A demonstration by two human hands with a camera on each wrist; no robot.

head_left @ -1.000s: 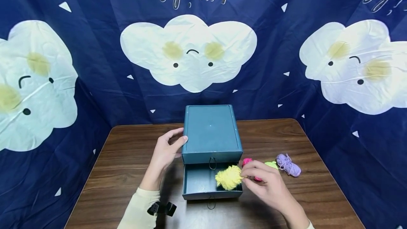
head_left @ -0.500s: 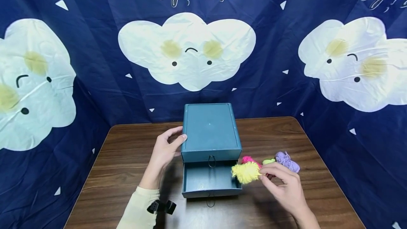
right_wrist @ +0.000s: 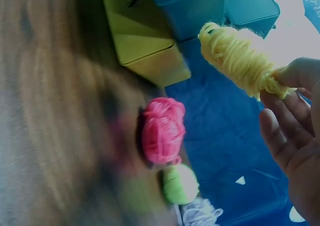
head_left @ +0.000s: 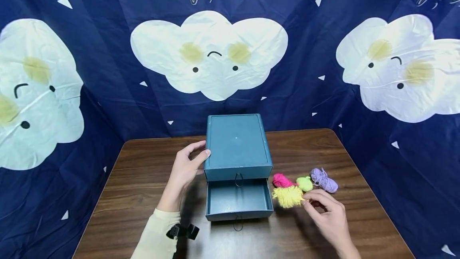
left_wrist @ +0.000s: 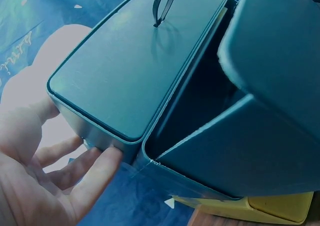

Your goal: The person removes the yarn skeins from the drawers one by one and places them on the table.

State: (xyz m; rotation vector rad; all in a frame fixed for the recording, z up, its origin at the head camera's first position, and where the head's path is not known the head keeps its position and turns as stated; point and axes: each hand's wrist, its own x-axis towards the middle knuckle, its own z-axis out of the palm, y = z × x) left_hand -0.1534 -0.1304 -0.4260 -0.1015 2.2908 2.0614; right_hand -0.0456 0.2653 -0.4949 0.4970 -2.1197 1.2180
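A teal two-drawer box (head_left: 237, 143) stands mid-table with its lower drawer (head_left: 238, 203) pulled out and showing nothing inside. My left hand (head_left: 203, 149) rests against the box's left side, fingers straight on its edge (left_wrist: 100, 156). My right hand (head_left: 306, 202) pinches a yellow yarn bundle (head_left: 287, 196) by one end, just right of the open drawer and low over the table. In the right wrist view the yellow yarn (right_wrist: 240, 56) hangs from my fingertips (right_wrist: 292, 74). Pink yarn (head_left: 281, 180), green yarn (head_left: 304, 183) and purple yarn (head_left: 323, 179) lie in a row behind it.
The brown wooden table (head_left: 143, 179) is backed and flanked by a dark blue cloth with white clouds (head_left: 210, 55). The upper drawer with its loop pull (head_left: 238, 179) is closed. The table's right edge runs close past the purple yarn.
My right hand carried the yellow yarn from over the open drawer to the right and down, beside the pink yarn. My left hand stayed on the box.
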